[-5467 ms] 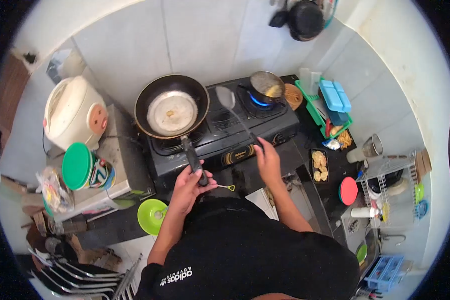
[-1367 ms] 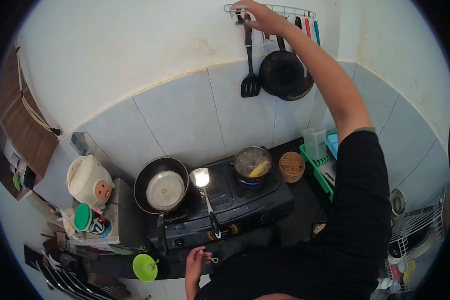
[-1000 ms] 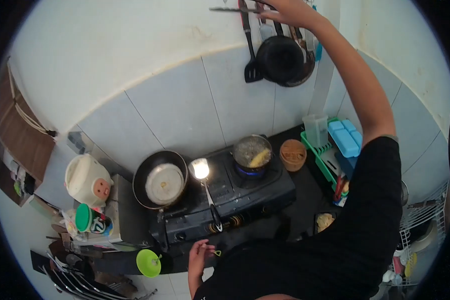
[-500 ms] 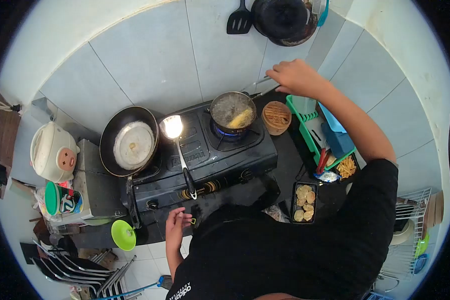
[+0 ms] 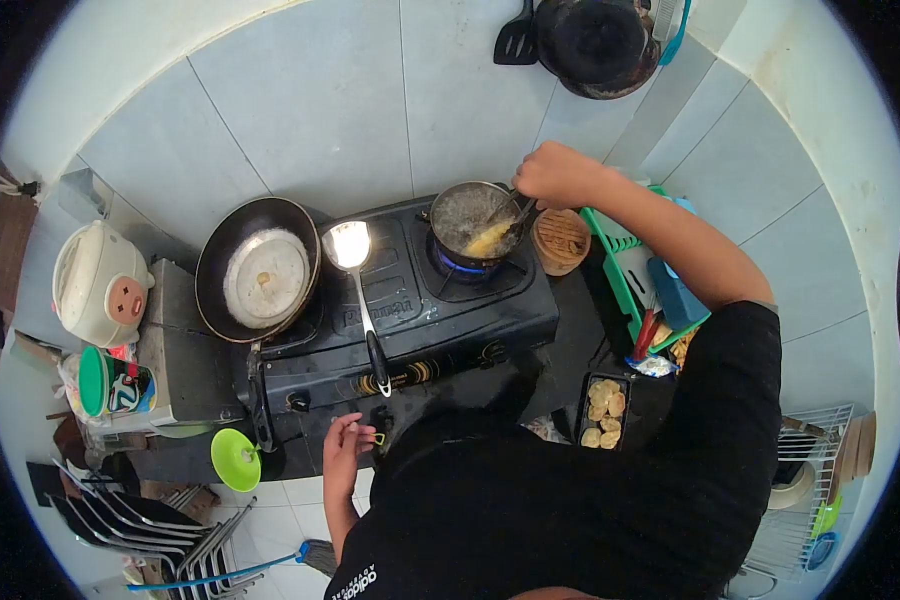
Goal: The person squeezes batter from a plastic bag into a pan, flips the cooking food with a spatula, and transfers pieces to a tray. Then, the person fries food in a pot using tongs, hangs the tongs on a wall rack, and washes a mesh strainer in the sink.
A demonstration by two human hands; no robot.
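Observation:
My right hand (image 5: 548, 178) is closed around a pair of metal tongs (image 5: 519, 212). Their ends reach into a small pan (image 5: 423, 215) of bubbling oil, at a golden-yellow piece of food (image 5: 489, 240); whether they grip it I cannot tell. A blue flame (image 5: 457, 266) burns beneath this pan on the black gas stove (image 5: 390, 300). My left hand (image 5: 346, 442) hovers by the counter's front edge, fingers loosely apart with nothing held. Close to its fingertips is a small yellow-green loop (image 5: 378, 439). A slotted-looking steel spatula (image 5: 370, 335) with a black handle lies across the stove.
On the left burner sits a large frying pan (image 5: 206, 270) holding a whitish disc. A round woven container (image 5: 561, 243), a green rack (image 5: 625, 300) and a black tray (image 5: 584, 420) of pale round pieces stand to the right. A green bowl (image 5: 235, 460) and rice cooker (image 5: 100, 280) are left.
My right hand has moved left and down toward the pan, bringing the tongs' ends into the oil by the yellow food. My left hand stays near the counter edge. The view has shifted slightly.

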